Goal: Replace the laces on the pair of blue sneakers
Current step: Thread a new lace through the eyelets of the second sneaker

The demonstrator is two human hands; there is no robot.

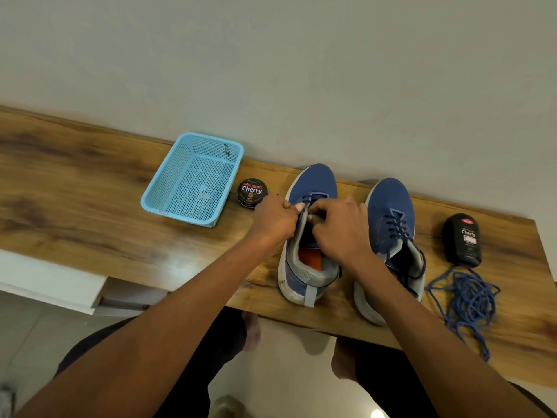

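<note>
"Cherry" tin (252, 192); bottle (462, 239) seemingly likewise

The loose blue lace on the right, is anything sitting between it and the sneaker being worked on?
Yes. The other blue sneaker stands between the loose blue lace and the sneaker that both hands are working on, the left hand and right hand at its eyelets. Reaching the lace means going over or around it.

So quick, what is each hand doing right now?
Left hand: fingers curled, pinching the dark lace of the left sneaker.
Right hand: fingers curled at the same lacing, apparently pinching it.
</note>
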